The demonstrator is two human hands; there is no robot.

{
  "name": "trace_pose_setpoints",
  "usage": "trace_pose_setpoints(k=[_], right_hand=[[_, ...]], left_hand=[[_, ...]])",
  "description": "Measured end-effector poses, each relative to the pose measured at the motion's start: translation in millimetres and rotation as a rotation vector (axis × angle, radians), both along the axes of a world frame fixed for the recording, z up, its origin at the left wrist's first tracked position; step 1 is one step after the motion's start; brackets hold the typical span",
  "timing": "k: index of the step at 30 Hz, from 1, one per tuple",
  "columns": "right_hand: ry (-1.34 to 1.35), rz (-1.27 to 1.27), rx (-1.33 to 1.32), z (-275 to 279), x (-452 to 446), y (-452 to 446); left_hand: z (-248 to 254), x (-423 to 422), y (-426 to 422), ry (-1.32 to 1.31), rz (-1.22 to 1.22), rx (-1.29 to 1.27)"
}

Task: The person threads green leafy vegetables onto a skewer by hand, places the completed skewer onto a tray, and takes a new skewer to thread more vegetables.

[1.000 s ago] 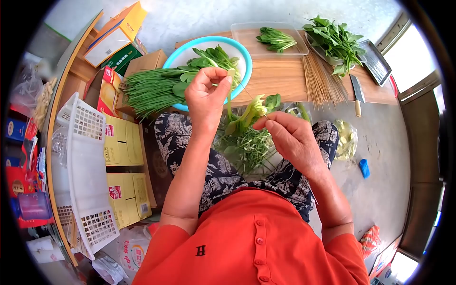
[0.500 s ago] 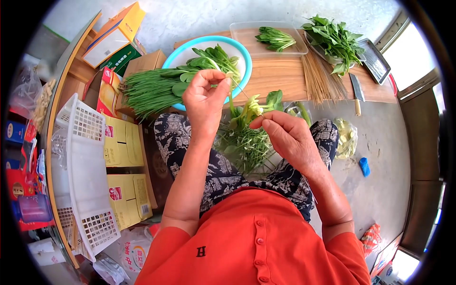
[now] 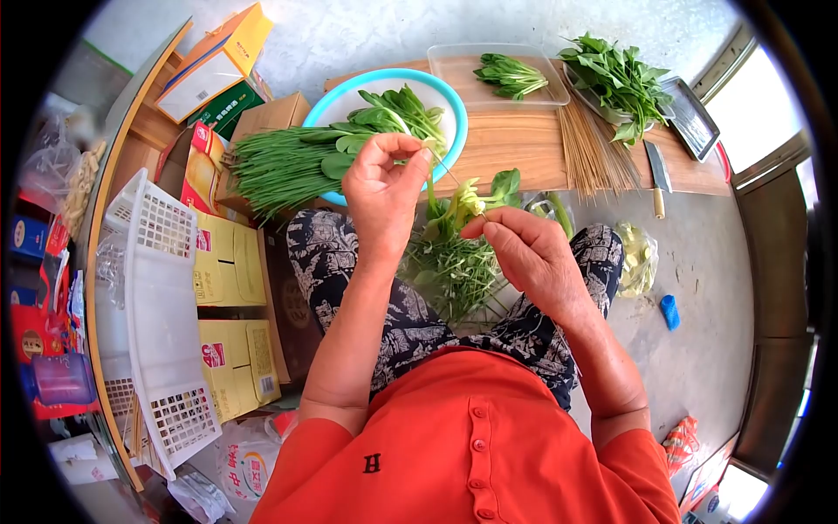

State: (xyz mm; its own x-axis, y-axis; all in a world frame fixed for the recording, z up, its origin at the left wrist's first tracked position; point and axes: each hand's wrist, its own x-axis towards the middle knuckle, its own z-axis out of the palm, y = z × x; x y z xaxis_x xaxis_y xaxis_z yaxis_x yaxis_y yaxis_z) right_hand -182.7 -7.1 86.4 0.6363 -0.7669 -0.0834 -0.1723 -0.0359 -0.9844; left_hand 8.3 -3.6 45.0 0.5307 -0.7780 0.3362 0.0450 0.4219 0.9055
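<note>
Right hand [image 3: 537, 258] edged left, leafy green [image 3: 465, 201] at tip of grip

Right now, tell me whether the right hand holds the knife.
No, the knife lies partly on the wooden table, apart from the right hand.

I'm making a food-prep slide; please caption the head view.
A thin skewer slants from the left hand toward leafy greens at the right hand, near a blue-rimmed basin.

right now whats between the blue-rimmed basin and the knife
In the head view, a bare stretch of wooden board comes first after the blue-rimmed basin, then a bundle of thin sticks, short of the knife.
</note>
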Motion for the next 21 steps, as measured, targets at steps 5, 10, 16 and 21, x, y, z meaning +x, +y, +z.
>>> trace_pose_setpoints(k=[5, 10, 16, 21], right_hand=[[-0.011, 0.001, -0.003, -0.3, -0.3, 0.7], [0.002, -0.005, -0.004, -0.7, -1.0, 0.7], [0.016, -0.013, -0.018, 0.4, -0.6, 1.5], [0.016, -0.011, -0.038, 0.4, -0.2, 1.1]], left_hand=[[1.9, -2.6, 0.5, -0.001, 0.021, 0.001], [3.4, -4.9, 1.5, -0.006, 0.035, 0.031], [5.5, -7.3, 0.7, 0.01, 0.035, 0.008], [5.6, -7.3, -0.3, 0.018, 0.026, -0.003]])
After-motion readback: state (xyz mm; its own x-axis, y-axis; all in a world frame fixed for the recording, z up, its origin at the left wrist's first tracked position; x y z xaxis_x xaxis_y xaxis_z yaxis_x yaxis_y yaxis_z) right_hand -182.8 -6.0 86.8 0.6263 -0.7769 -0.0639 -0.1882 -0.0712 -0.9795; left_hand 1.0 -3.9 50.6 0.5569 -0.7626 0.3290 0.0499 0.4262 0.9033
